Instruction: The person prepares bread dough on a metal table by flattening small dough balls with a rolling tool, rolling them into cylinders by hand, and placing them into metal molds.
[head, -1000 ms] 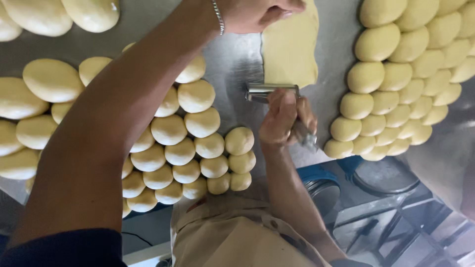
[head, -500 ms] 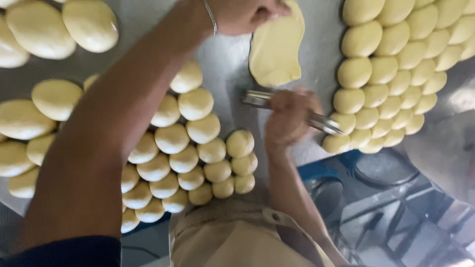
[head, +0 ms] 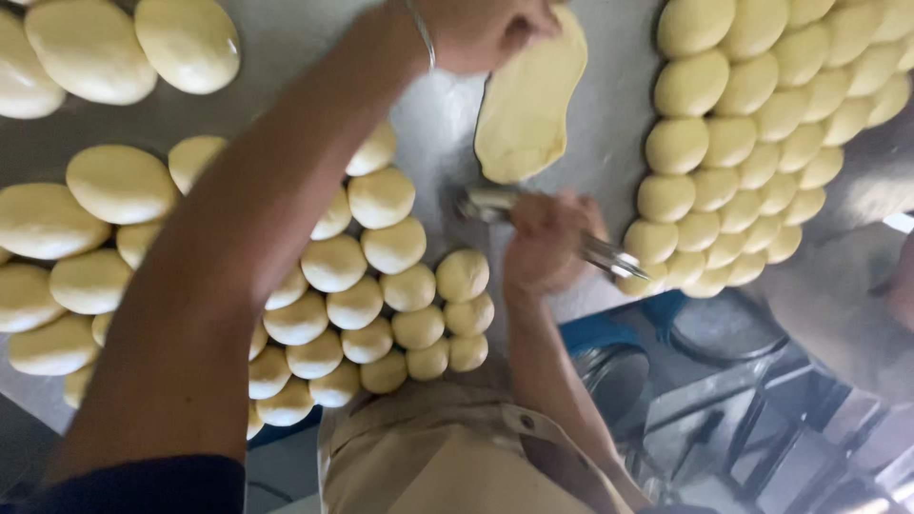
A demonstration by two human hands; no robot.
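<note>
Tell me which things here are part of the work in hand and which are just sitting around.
In hand:
- left hand pinching the flattened dough sheet
- right hand gripping the metal rolling pin

Lying about:
- small dough balls near the body
- dough balls on the right
- larger dough balls at left
- steel table

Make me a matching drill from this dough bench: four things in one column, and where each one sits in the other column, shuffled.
Things:
1. flattened dough piece
2. metal rolling pin
3. bracelet
4. round dough balls

Places:
A. around the wrist of the arm that reaches across
B. packed in rows on the steel table
C. gripped in the right hand
D. pinched at its far end by the left hand

Pairs: 1-D, 2-C, 3-A, 4-B
</note>
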